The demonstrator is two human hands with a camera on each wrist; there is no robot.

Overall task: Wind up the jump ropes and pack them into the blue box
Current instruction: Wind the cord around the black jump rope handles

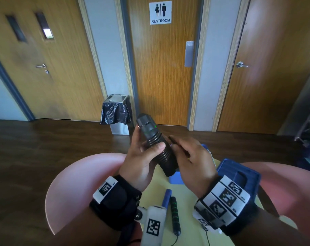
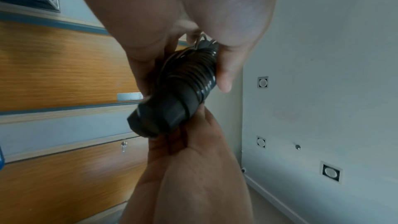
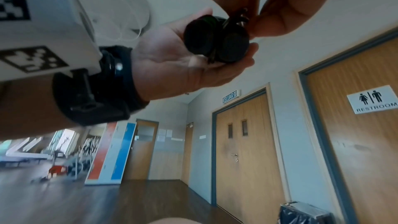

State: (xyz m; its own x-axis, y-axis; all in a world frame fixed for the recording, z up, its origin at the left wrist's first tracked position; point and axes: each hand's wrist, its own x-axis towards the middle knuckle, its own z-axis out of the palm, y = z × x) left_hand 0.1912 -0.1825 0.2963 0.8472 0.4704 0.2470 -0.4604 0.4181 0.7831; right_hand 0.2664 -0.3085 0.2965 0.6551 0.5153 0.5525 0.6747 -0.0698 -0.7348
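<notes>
The black jump rope (image 1: 156,144), its cord coiled round the paired handles, is held up above the yellow worktop (image 1: 184,201). The left hand (image 1: 141,160) has its fingers clamped round the bundle; the right hand (image 1: 193,157) pinches the cord's end beside it. The blue box (image 1: 246,176) sits below the right wrist, and a second rope's handles (image 1: 174,213) lie on the worktop.

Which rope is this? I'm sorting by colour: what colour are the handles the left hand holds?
Black, with small green marks; the head view shows the handles best.
</notes>
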